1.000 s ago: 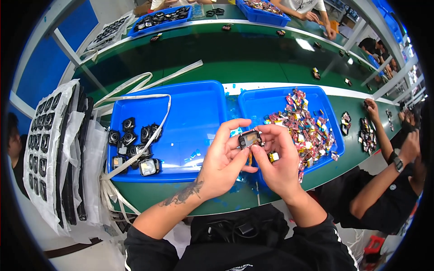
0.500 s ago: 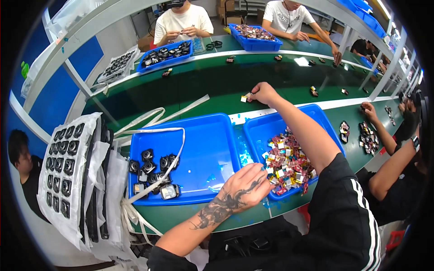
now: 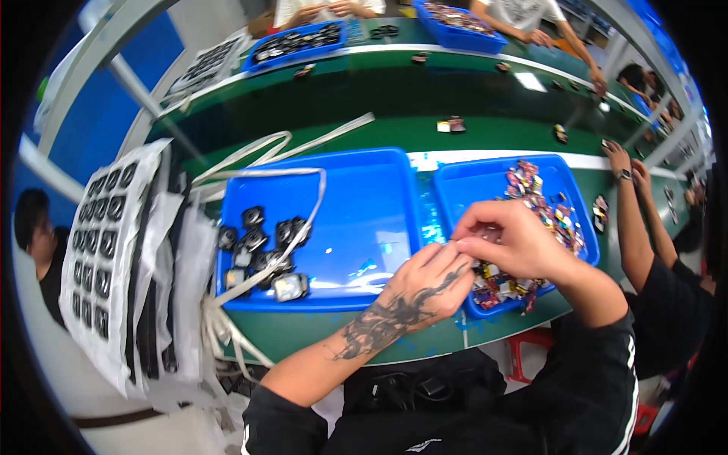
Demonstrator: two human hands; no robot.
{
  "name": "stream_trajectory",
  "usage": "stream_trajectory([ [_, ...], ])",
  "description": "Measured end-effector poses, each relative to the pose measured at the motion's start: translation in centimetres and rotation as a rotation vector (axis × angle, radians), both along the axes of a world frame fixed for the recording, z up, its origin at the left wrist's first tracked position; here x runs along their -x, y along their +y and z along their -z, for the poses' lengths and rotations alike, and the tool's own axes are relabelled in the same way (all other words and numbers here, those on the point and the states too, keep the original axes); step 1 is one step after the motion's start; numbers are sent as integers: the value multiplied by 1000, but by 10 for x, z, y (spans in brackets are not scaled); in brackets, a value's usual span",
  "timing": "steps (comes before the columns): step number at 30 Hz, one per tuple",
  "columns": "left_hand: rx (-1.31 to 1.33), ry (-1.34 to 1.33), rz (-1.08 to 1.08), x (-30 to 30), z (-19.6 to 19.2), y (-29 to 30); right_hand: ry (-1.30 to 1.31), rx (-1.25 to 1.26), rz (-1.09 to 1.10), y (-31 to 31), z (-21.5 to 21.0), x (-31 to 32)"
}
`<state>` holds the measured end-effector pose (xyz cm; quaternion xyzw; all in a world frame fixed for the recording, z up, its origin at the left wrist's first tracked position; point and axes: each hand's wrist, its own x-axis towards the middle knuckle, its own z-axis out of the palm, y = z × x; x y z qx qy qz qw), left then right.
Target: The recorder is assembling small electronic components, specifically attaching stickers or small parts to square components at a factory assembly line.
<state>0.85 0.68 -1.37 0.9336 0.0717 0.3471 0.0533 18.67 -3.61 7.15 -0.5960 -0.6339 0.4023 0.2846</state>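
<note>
- Your left hand (image 3: 425, 284), tattooed, lies knuckles up over the seam between the two blue trays, fingers curled; can't tell if it holds anything.
- Your right hand (image 3: 508, 243) meets it from the right, thumb and forefinger pinched together at the left fingertips; whatever is pinched is hidden.
- Coloured parts (image 3: 542, 208) lie under and just beyond your right fingers in the right tray (image 3: 470, 178).
- Left tray (image 3: 364, 189): black parts (image 3: 262, 246) well left of your fingers.
- Green bench (image 3: 394, 129); white strap (image 3: 258, 155) beyond the left tray; other people's arms at right.
</note>
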Motion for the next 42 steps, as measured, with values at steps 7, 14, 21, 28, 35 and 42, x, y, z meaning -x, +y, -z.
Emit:
stream_trajectory([
  [7,-25,-64,-95,13,-16,-2,-190,-320,96,-4,28,4],
  [14,-27,400,-837,136,-36,40,-587,-434,-205,-11,31,5],
  [21,151,201,-898,168,-48,35,-428,-532,-477,35,28,80],
  [28,100,-111,-1327,197,-89,49,-435,-718,-609,144,84,207],
  [35,39,-74,-1342,216,-72,30,-535,-556,-790,144,80,220],
  [42,49,-199,-1343,226,-50,35,-525,-520,-886,119,75,184],
])
